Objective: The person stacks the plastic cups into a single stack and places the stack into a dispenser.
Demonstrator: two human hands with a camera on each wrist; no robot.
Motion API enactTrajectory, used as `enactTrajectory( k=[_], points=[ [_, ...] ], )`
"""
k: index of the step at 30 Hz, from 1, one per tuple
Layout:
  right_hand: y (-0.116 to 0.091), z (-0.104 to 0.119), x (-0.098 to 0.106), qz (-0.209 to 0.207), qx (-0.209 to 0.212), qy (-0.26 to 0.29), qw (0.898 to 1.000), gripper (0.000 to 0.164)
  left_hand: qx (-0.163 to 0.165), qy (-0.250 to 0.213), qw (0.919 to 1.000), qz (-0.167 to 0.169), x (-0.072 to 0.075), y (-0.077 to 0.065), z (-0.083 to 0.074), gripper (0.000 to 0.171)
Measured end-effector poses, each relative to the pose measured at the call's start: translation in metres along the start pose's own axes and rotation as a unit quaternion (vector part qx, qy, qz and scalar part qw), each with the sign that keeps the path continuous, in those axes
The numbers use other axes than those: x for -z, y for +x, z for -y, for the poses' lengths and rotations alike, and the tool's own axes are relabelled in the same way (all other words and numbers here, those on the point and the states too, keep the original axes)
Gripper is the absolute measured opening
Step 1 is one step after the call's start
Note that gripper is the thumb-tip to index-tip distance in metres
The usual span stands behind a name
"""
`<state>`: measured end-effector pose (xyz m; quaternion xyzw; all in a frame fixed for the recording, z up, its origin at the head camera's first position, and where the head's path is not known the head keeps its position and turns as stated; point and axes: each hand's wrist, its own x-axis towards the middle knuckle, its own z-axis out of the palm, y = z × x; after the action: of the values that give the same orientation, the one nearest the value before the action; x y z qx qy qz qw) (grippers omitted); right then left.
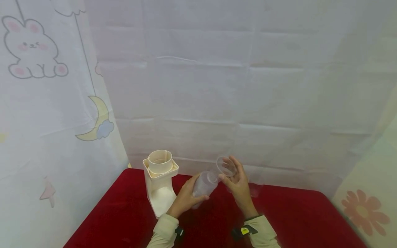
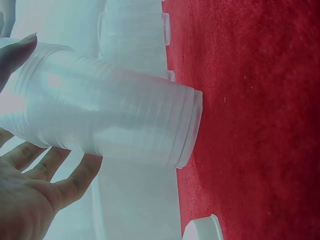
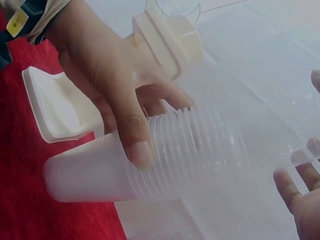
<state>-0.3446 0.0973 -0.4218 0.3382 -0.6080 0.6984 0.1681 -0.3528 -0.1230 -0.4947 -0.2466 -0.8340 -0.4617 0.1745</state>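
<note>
In the head view, my left hand point(image 1: 186, 196) grips a stack of nested clear plastic cups point(image 1: 204, 184), tilted above the table. Its thumb lies across the near side of the stack point(image 3: 95, 172) in the right wrist view; the left wrist view shows the stack point(image 2: 115, 110) between thumb and fingers, bottoms toward the red cloth. My right hand point(image 1: 237, 179) holds a single clear plastic cup point(image 1: 225, 166) close to the mouth of the stack. That cup is so see-through that its outline is faint in the right wrist view, where my right hand point(image 3: 307, 192) shows only at the edge.
A cream plastic stand with a round collar point(image 1: 160, 162) is left of my left hand. Behind my right hand more clear cups point(image 1: 255, 184) stand near the back edge. The table has a red cloth point(image 1: 294, 213); white printed sheets point(image 1: 201, 86) hang behind and beside it.
</note>
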Motion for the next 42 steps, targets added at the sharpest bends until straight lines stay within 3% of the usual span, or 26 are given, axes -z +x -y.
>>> enactTrajectory(
  k=[42],
  points=[
    [-0.008,-0.018,-0.004,0.023,-0.025,-0.020,0.999,0.073,0.000,0.004,1.0000,0.008,0.002,0.001,-0.005,0.086]
  ],
)
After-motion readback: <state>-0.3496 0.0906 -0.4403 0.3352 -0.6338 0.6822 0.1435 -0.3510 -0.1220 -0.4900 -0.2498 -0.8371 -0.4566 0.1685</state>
